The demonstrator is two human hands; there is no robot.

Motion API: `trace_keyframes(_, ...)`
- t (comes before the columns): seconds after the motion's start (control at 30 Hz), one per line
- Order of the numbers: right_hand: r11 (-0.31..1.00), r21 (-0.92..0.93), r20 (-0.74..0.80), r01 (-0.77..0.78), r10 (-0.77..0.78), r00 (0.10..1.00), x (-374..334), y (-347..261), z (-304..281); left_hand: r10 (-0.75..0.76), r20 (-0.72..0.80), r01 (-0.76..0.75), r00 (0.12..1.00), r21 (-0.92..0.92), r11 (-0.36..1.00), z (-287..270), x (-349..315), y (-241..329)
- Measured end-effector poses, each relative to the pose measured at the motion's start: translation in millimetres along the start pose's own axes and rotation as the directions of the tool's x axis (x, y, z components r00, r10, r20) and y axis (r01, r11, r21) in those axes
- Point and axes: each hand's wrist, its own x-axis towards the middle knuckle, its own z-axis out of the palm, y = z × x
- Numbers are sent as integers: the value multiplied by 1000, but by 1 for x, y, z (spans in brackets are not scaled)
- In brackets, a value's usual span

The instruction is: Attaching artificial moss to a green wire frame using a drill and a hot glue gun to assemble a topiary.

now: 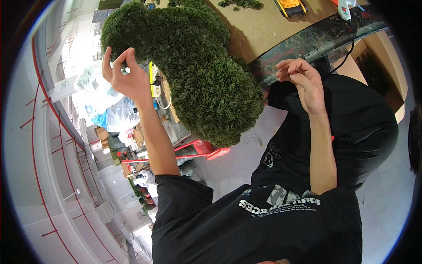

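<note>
A large, lobed mass of dark green artificial foliage (215,83) runs from the upper left down to the middle, reaching past the table edge. My left hand (129,81) is raised at its left end, thumb and a finger drawn together in a pinch beside the leaves. Whatever those fingertips hold, if anything, is too small to make out. To the right of the foliage, apart from it, my right hand (305,86) is held up above my lap. Its fingers curl in toward the thumb, and I cannot see what lies between them.
A brown board (259,33) lies on the dark-edged worktable (303,50). On top are a green sprig (241,4), a yellow-and-black tool (291,6) and a white glue gun (346,9) with a black cord. An open cardboard box (393,61) stands right; a red broom (215,153) lies below the foliage.
</note>
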Motion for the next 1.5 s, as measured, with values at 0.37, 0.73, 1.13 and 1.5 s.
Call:
trace_keyframes(0.37,1000,2,1,14,-14,1000,1,2,2,323,144,-341,935,120,932,16,-3,-17)
trace_keyframes(0.73,999,-31,-3,-17,17,1000,1,2,-1,311,80,-319,947,107,942,2,-5,-24)
trace_keyframes(1.13,999,-36,-9,-14,14,1000,1,4,-1,118,44,-120,992,38,992,-33,33,-30)
trace_keyframes(1.5,999,-30,4,-15,15,1000,1,2,0,316,142,-337,938,161,928,0,49,-32)
